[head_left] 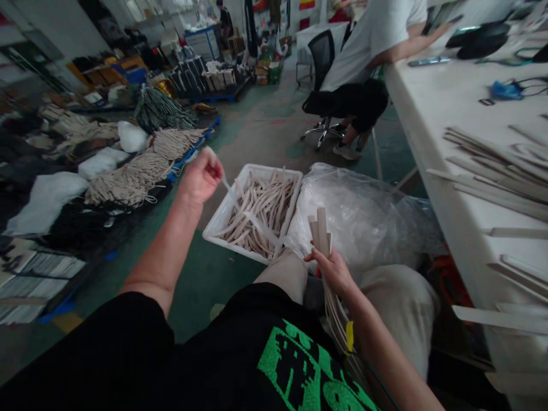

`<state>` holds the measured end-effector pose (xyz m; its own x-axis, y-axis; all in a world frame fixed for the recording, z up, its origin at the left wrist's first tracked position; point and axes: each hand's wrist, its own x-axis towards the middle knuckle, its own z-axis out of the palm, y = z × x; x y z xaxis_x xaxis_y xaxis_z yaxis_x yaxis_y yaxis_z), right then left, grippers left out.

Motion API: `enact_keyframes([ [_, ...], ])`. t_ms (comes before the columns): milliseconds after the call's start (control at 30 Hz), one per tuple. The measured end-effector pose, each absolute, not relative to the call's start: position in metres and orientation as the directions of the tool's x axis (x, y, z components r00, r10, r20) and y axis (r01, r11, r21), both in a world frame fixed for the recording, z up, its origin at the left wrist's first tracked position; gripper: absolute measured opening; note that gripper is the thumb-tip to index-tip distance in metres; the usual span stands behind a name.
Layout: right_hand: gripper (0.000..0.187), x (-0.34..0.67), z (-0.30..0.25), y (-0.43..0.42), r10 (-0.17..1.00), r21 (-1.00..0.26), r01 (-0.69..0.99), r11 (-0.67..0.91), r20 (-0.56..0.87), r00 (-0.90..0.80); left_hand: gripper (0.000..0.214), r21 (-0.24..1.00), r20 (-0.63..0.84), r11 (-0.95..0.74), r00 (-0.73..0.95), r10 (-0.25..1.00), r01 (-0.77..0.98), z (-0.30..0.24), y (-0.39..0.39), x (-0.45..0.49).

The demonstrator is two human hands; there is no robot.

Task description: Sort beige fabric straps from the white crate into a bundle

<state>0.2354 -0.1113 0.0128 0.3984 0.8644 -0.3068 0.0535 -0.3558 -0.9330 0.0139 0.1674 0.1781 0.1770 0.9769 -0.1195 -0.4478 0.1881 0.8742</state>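
My left hand (201,178) is raised over the floor, closed in a pinch on a thin pale strip (248,216) that stretches down toward my lap. My right hand (333,269) is wrapped around a bundle of beige strips (322,231), whose ends stick up above the fingers and whose lower part hangs beside my knee. A white plastic bin (222,214) full of similar beige strips sits on the floor just ahead of my knees, between the two hands.
A crumpled clear plastic bag (363,211) lies right of the bin. A white table (436,108) with more strips runs along the right. Another person in a white shirt (377,40) sits at it on an office chair. Piles of cords lie on the left floor.
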Motion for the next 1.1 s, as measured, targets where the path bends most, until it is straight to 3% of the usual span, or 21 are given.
enact_keyframes([
  [100,0.04,0.231,0.023,-0.115,0.876,-0.94,0.027,-0.34,-0.306,0.373,0.027,0.818,0.124,-0.097,0.009,0.992,-0.567,0.229,0.185,0.002],
  [167,0.046,0.229,0.029,-0.118,0.872,-0.941,-0.024,-0.337,-0.322,0.37,0.026,0.796,0.15,-0.13,-0.015,0.989,-0.592,0.227,0.177,0.005],
  [300,0.05,0.227,0.036,-0.124,0.879,-0.943,-0.037,-0.331,-0.323,0.352,0.03,0.82,-0.142,0.192,0.133,0.981,-0.539,0.147,0.137,0.035],
  [400,0.052,0.225,0.038,-0.127,0.888,-0.922,0.065,-0.381,-0.346,0.302,0.034,0.703,-0.438,0.491,0.23,0.869,-0.515,0.075,0.104,0.056],
  [467,0.053,0.222,0.04,-0.127,0.899,-0.908,0.145,-0.394,-0.347,0.266,0.033,0.65,-0.529,0.585,0.262,0.807,-0.485,0.044,0.087,0.062],
  [767,0.049,0.209,0.039,-0.119,0.921,-0.848,0.362,-0.387,-0.331,0.208,0.048,0.787,-0.444,0.565,0.408,0.798,-0.249,0.018,0.063,0.062],
  [1100,0.045,0.209,0.032,-0.115,0.9,-0.766,0.475,-0.433,-0.344,0.266,0.056,0.743,-0.496,0.639,0.479,0.724,-0.197,0.007,0.05,0.065],
])
